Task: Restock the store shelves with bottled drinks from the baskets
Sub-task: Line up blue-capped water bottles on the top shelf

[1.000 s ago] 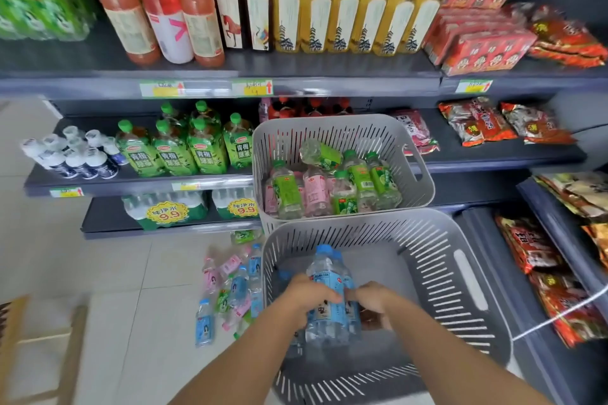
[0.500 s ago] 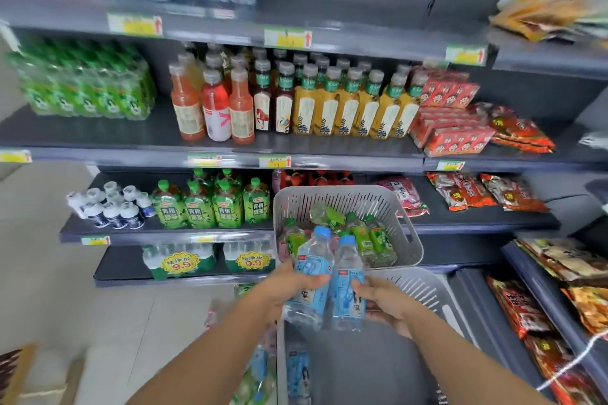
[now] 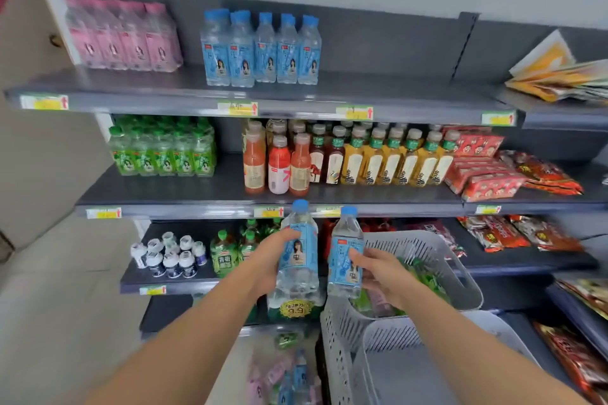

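— What's in the hands?
— Clear ribbed plastic bottles with blue caps and pale blue labels. The left hand (image 3: 274, 261) grips the left bottle (image 3: 297, 260) and the right hand (image 3: 381, 273) grips the right bottle (image 3: 345, 260), both upright by the slotted grey basket (image 3: 460, 273).
— Changed?
— They are raised higher and apart, and matching shelf bottles (image 3: 263, 49) have come into view.
— Writing?
— Only "9.9" on a yellow tag (image 3: 296, 308).

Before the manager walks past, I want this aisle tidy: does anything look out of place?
Yes. Small pink and blue bottles lie scattered on the floor left of the baskets. On the top shelf, orange packets sit in a skewed pile.
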